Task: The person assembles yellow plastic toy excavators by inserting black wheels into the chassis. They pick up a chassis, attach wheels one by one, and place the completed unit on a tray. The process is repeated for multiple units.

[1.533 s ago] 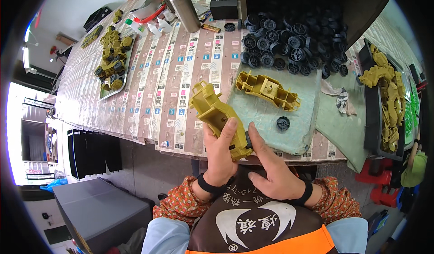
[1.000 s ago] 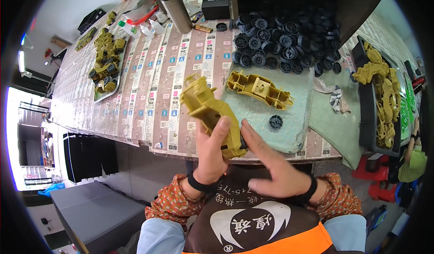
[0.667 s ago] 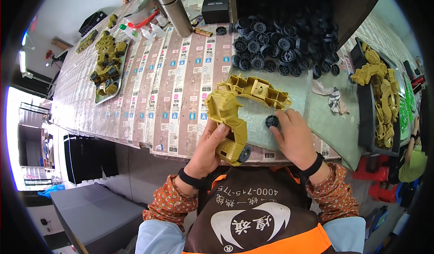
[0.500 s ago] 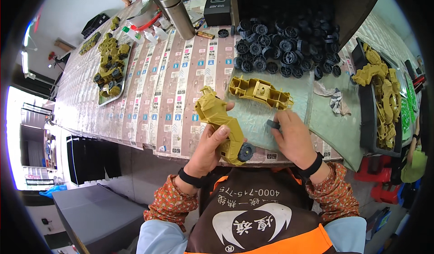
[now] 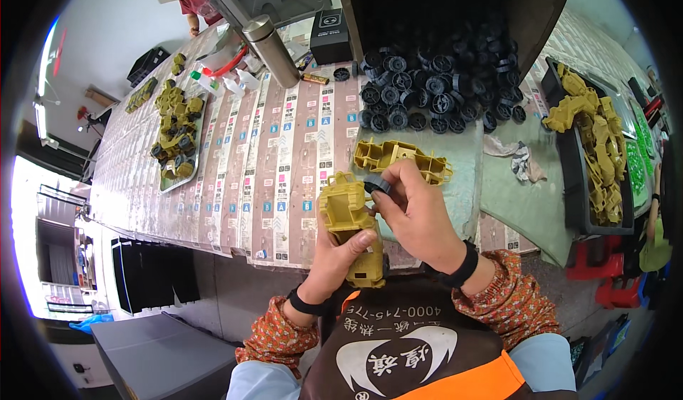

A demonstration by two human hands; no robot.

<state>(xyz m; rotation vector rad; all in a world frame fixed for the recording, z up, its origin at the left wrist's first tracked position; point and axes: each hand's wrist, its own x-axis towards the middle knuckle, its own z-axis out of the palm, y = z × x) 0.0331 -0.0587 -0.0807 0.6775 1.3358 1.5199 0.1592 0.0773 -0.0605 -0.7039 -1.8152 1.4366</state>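
Left hand [image 5: 340, 258] grips a yellow toy body [image 5: 350, 225]; right hand [image 5: 416, 215] fingers pinch a black wheel [image 5: 377, 183] against its top end, above the table [image 5: 284, 151].

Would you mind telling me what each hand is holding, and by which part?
Left hand grips the yellow toy body around its lower half; right hand pinches a black wheel by its rim against the body's top.

Mustard-yellow toy body [image 5: 350, 223], black wheel [image 5: 377, 183], heap of black wheels [image 5: 434, 94], pale green mat [image 5: 466, 179], brown-and-white striped table covering [image 5: 270, 158], orange patterned sleeves [image 5: 509, 304], black wristbands [image 5: 459, 268]
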